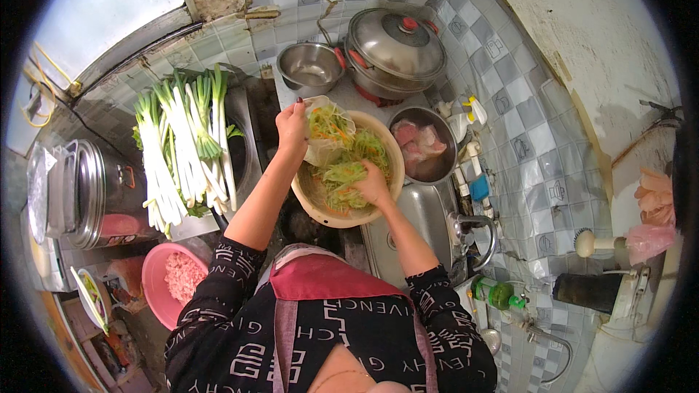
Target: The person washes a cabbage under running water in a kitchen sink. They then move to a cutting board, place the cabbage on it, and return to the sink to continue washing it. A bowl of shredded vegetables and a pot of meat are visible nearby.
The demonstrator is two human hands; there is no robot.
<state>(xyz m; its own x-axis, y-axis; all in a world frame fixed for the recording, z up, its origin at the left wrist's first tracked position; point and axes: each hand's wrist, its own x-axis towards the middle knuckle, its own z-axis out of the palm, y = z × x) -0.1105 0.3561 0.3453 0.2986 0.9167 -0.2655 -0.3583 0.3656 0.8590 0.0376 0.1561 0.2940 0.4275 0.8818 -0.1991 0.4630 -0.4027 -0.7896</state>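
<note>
A beige round basin (314, 202) sits at the counter's edge, holding shredded green and orange vegetables (342, 173). My left hand (292, 126) holds up a clear plastic bag (328, 131) with more of the shreds, tilted over the basin. My right hand (373, 183) is down in the basin, fingers closed on a clump of the shredded vegetables.
A pile of long green onions (186, 149) lies left of the basin. A steel bowl of raw meat (422, 147) stands to the right, a lidded pot (397, 47) and an empty steel bowl (310, 67) behind. A pink bowl of mince (175, 282) sits lower left, a sink tap (477, 229) right.
</note>
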